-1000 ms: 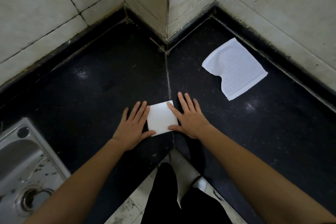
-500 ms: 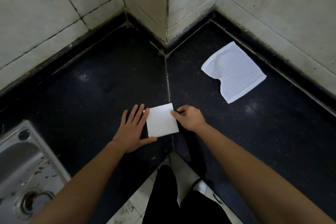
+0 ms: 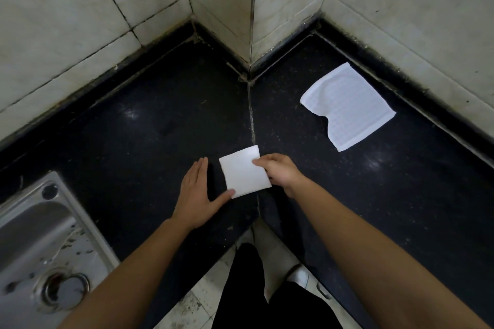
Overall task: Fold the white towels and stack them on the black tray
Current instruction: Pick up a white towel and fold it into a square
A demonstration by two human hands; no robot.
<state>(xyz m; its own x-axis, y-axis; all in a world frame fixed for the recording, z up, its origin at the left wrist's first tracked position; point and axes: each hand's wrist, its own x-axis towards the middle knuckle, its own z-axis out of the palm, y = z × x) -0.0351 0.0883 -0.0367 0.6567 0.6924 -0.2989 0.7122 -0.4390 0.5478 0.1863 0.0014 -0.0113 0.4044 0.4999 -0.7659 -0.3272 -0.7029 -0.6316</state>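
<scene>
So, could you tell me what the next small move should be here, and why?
Probably lift the folded towel with the right hand, which pinches its right edge; the left hand only touches a corner with its thumb. The unfolded towel lies beyond; no tray is in view.

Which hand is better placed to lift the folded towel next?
Right. The right hand pinches the folded towel at its right edge; the left hand lies flat beside it, thumb touching a corner.

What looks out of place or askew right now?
The unfolded white towel near the right wall lies askew, its near edge rumpled. No black tray is in view. The folded towel, pinched by the right hand, looks neat.
</scene>
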